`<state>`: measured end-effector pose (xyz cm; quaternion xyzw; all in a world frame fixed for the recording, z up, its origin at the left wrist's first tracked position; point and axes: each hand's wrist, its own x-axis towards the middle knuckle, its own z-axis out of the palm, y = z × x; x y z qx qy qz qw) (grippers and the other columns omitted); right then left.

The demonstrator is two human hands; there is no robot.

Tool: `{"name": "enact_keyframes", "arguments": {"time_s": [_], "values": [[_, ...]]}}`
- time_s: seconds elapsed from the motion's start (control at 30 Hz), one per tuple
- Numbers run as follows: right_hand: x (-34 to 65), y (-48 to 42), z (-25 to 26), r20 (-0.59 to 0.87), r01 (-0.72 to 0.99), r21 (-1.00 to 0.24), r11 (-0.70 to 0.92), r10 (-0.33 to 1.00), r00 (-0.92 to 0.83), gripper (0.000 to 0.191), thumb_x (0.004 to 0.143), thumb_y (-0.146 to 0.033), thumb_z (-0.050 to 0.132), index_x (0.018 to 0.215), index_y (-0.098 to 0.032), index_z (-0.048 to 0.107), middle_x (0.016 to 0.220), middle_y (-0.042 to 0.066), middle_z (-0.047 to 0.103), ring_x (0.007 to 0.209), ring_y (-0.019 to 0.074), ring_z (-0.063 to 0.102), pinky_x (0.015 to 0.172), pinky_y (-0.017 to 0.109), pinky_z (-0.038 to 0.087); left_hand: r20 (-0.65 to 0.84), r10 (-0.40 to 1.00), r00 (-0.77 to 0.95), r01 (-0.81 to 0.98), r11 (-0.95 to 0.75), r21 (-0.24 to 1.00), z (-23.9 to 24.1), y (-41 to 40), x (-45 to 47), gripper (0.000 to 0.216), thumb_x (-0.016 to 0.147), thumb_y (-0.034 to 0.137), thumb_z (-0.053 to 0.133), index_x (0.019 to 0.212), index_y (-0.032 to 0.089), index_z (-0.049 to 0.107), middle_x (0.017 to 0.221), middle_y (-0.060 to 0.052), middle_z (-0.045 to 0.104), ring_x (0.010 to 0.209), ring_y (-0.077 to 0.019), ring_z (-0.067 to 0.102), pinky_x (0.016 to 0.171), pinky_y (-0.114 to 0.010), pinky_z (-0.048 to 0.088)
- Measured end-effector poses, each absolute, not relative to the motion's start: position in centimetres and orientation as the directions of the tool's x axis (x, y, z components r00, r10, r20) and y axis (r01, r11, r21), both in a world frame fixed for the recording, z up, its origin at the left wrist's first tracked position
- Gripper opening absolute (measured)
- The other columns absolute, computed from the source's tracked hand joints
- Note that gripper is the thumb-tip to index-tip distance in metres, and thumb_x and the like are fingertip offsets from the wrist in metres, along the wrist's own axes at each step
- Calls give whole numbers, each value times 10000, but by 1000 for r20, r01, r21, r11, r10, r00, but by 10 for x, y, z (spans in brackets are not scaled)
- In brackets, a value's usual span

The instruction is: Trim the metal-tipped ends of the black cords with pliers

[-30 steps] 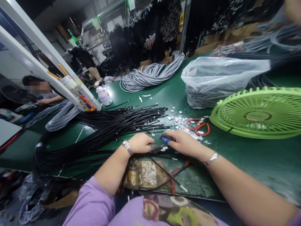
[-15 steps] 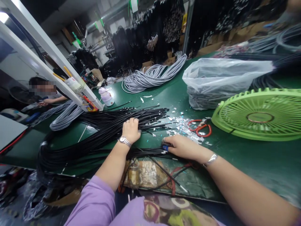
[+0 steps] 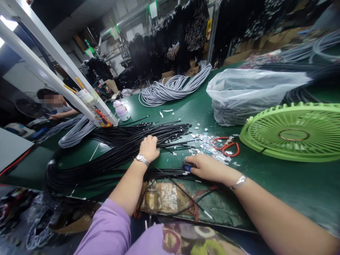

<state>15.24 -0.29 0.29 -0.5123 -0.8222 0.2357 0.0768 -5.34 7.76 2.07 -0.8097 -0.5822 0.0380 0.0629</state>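
Observation:
My left hand (image 3: 149, 148), with a watch at its wrist, has its fingers curled over a thick bundle of black cables (image 3: 117, 152). The cables' ends fan out to the right, several tipped white. To the right, my right hand (image 3: 204, 166) is closed around a small dark object (image 3: 187, 165) with a blue part, mostly hidden by my fingers. It sits by the ends of a lower, thinner group of black cables (image 3: 167, 172). Between and beyond my hands, white and bluish scraps (image 3: 208, 143) are scattered beside red-handled scissors (image 3: 226, 146).
A green fan (image 3: 292, 134) and a clear plastic bag (image 3: 239, 106) of dark pieces stand at right. Coiled grey cables (image 3: 172, 90) lie at the back. A lilac bottle (image 3: 121, 110) stands by a white post (image 3: 61, 67). Another person (image 3: 63, 112) works at far left.
The view has shifted slightly. Both hands stay in nearly the same places, with the left fingers still over the cables.

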Motion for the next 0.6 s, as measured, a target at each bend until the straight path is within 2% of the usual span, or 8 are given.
{"name": "enact_keyframes", "arguments": {"time_s": [0.1, 0.23, 0.4, 0.6], "values": [[152, -3, 3, -123, 801, -476, 363, 874, -469, 131, 796, -137, 487, 727, -201, 579, 707, 46, 664, 645, 177, 587, 594, 254, 351, -7, 956, 292, 949, -291, -126, 19, 80, -53, 431, 771, 261, 575, 1179, 138, 507, 1140, -140, 585, 1022, -255, 574, 871, -352, 457], [152, -3, 3, -122, 794, -484, 368, 870, -477, 150, 768, -104, 470, 715, -204, 569, 694, 40, 656, 630, 173, 581, 592, 250, 357, -46, 944, 325, 929, -328, -172, 17, 79, -50, 272, 791, 233, 515, 1037, 133, 574, 1029, -152, 619, 1024, -292, 573, 863, -404, 459], [152, -3, 3, -127, 799, -482, 360, 874, -470, 149, 769, -104, 472, 721, -205, 570, 712, 46, 660, 655, 185, 592, 602, 254, 361, -82, 941, 327, 932, -336, -137, 14, 78, -49, 313, 791, 219, 520, 1096, 159, 554, 1134, -143, 557, 1051, -257, 569, 868, -355, 470], [151, -4, 4, -129, 796, -489, 357, 873, -471, 138, 789, -122, 480, 716, -200, 567, 714, 42, 661, 644, 170, 581, 604, 247, 366, -93, 930, 356, 920, -366, -138, 11, 78, -48, 391, 762, 195, 548, 1150, 141, 547, 1120, -153, 555, 985, -259, 607, 832, -345, 487]]}}
